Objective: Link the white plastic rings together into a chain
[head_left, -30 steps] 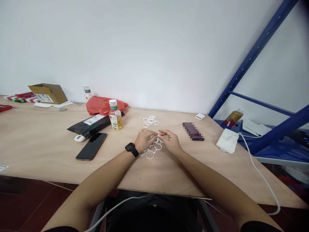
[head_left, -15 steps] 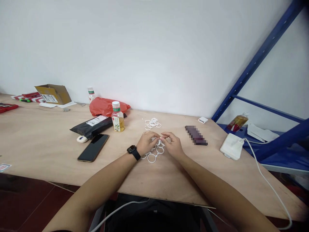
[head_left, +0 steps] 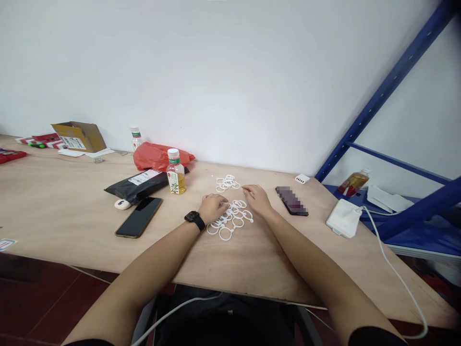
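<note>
Several thin white plastic rings with small tabs point(head_left: 225, 234) lie in a loose pile on the table in front of me. My left hand point(head_left: 212, 207) rests at the left edge of this pile, thumb and fingers loosely apart with nothing seen between them. Beyond it is a smaller pile of similar white rings point(head_left: 227, 182). My right hand point(head_left: 257, 199) is just right of the two piles, its fingers stretched toward the far one. No ring shows in it, and its fingertips are close to the far pile's right side.
On the wooden table point(head_left: 230, 269), a dark phone point(head_left: 139, 217), a white earbud case point(head_left: 122, 204), a black parcel point(head_left: 135, 188) and a drink bottle point(head_left: 175, 175) stand or lie left. A pixelated dark phone point(head_left: 291, 200), a white charger point(head_left: 302, 179) and a white power bank point(head_left: 344, 217) are right.
My hands were together over the near rings and have parted. My right hand has moved right and forward, my left slightly left and forward. More of the near pile shows.
</note>
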Available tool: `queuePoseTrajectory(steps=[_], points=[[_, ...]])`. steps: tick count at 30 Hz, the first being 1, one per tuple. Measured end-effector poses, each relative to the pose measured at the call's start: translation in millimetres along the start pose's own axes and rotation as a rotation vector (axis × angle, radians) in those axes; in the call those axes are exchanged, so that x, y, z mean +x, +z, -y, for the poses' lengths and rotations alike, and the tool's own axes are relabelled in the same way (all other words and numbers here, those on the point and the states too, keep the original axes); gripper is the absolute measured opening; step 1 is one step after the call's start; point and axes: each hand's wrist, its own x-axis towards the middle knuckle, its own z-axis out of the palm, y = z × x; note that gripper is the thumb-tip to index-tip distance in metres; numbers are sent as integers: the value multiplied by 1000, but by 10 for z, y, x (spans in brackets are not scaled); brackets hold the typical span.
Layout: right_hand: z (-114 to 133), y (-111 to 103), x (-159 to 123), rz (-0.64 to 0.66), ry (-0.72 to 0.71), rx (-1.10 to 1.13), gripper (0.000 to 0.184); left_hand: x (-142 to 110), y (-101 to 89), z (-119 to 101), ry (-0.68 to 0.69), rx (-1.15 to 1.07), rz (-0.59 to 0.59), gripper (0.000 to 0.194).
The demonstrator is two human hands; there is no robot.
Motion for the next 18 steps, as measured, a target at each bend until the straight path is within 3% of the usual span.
queuePoseTrajectory(steps=[4,7,12,15,18], points=[[-143,207,377,288,171,-213,35,-26,12,-39,55,10,18,25],[-166,278,440,333,206,-275,29,-37,11,-19,60,0,5,26],[-196,188,219,237,204,-247,18,-26,24,-8,78,-11,-14,23],[-200,59,37,82,162,-130,15,-14,42,-21,86,-61,-56,24],[-95,-65,-161,-77,22,24,14,-9,53,-34,86,-184,-127,30]])
